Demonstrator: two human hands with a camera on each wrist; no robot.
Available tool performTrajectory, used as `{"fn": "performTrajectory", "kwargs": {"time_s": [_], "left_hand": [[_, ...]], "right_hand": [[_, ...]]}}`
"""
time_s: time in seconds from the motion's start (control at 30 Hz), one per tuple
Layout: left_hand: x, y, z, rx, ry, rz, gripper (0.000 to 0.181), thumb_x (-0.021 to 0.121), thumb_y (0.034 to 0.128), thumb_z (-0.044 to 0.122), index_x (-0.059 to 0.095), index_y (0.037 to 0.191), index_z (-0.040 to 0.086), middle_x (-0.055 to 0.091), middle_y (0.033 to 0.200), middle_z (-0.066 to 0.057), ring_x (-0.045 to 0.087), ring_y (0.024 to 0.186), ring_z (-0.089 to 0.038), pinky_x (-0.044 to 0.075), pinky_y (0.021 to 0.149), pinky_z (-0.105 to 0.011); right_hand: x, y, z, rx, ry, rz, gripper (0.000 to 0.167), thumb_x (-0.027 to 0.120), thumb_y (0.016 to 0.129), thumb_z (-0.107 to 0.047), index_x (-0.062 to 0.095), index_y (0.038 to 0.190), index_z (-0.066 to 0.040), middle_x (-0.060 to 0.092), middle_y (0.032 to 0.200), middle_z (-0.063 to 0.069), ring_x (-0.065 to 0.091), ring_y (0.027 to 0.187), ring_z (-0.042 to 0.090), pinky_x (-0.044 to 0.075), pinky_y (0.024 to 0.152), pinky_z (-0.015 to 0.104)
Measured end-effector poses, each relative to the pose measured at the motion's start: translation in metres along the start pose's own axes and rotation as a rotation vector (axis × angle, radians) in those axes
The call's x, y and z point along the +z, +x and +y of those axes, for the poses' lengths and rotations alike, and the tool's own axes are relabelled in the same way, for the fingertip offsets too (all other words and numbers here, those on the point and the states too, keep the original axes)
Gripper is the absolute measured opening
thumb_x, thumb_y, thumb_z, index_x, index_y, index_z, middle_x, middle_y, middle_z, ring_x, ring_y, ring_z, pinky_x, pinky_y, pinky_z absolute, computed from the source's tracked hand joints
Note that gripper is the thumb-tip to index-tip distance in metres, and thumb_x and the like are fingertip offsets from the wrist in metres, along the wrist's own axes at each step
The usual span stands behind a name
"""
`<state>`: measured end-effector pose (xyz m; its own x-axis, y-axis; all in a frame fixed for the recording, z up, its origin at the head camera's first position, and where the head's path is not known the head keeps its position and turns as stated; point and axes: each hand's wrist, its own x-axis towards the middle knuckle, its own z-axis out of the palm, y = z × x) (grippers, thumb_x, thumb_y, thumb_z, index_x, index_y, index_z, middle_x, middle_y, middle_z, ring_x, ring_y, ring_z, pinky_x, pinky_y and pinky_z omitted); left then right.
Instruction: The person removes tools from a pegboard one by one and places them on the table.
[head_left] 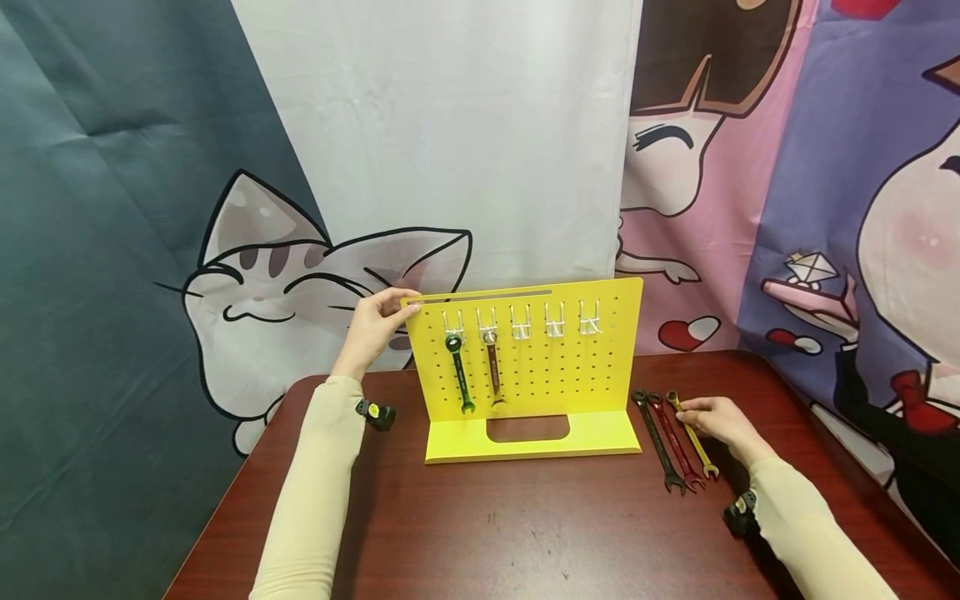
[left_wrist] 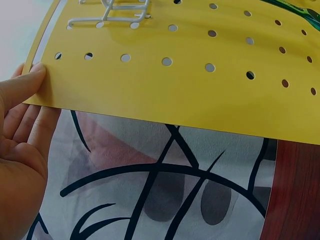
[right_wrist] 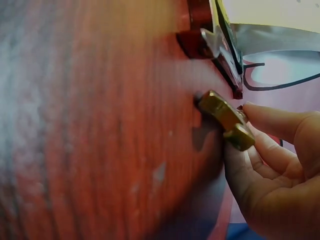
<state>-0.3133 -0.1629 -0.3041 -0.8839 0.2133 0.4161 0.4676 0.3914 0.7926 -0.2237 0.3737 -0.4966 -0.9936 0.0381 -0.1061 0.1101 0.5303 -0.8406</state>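
A yellow pegboard stand (head_left: 540, 367) stands on the table, its upper left corner pinched between thumb and fingers of my left hand (head_left: 375, 325). The left wrist view shows that hand (left_wrist: 25, 135) at the board's edge. On the white hooks hang a green wrench (head_left: 461, 375) and a brownish wrench (head_left: 493, 367). To the right of the board, my right hand (head_left: 720, 423) pinches a yellow wrench (head_left: 699, 446) near its ring end. Beside it lie a red wrench (head_left: 678, 446) and a dark wrench (head_left: 660, 442). In the right wrist view, the yellow wrench's open end (right_wrist: 227, 120) faces the camera.
Three further white hooks (head_left: 555, 321) on the board carry no wrench. The reddish-brown table (head_left: 525, 525) extends in front of the stand. Behind it hangs a cartoon-printed curtain (head_left: 450, 125).
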Motion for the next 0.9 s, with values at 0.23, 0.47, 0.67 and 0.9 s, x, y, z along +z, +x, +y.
{"fn": "performTrajectory", "kwargs": {"time_s": [0.23, 0.47, 0.67, 0.9], "left_hand": [[0.0013, 0.0011, 0.0019, -0.013, -0.018, -0.004, 0.024, 0.071, 0.0961, 0.012, 0.072, 0.118, 0.002, 0.07, 0.1, -0.025, 0.057, 0.075, -0.018, 0.048, 0.075, -0.032], [0.0013, 0.0001, 0.0009, -0.023, -0.011, 0.001, 0.025, 0.071, 0.0964, 0.014, 0.072, 0.118, 0.003, 0.07, 0.099, -0.024, 0.055, 0.073, -0.015, 0.047, 0.074, -0.034], [0.0013, -0.0006, 0.0001, -0.022, -0.016, 0.001, 0.025, 0.071, 0.0963, 0.013, 0.071, 0.119, 0.002, 0.069, 0.1, -0.026, 0.055, 0.073, -0.013, 0.048, 0.073, -0.031], [0.001, -0.0014, 0.0013, -0.024, -0.01, 0.003, 0.025, 0.07, 0.0964, 0.012, 0.071, 0.119, 0.002, 0.07, 0.101, -0.025, 0.054, 0.072, -0.013, 0.047, 0.073, -0.032]], "right_hand": [[-0.0003, -0.0018, -0.0058, -0.014, -0.045, 0.001, 0.038, 0.065, 0.097, -0.01, 0.06, 0.12, 0.02, 0.069, 0.107, 0.028, 0.067, 0.085, 0.022, 0.058, 0.074, 0.036], [-0.0002, -0.0008, -0.0085, 0.003, -0.027, -0.002, 0.039, 0.069, 0.094, -0.011, 0.061, 0.118, 0.019, 0.072, 0.101, 0.023, 0.069, 0.081, 0.024, 0.06, 0.071, 0.039], [0.0004, 0.0021, -0.0059, 0.019, -0.016, 0.005, 0.04, 0.072, 0.092, -0.011, 0.062, 0.116, 0.019, 0.072, 0.098, 0.019, 0.069, 0.08, 0.023, 0.06, 0.071, 0.04], [0.0029, 0.0032, -0.0042, 0.017, -0.009, 0.015, 0.039, 0.071, 0.092, -0.01, 0.062, 0.116, 0.02, 0.072, 0.096, 0.021, 0.07, 0.079, 0.023, 0.06, 0.068, 0.04]]}}
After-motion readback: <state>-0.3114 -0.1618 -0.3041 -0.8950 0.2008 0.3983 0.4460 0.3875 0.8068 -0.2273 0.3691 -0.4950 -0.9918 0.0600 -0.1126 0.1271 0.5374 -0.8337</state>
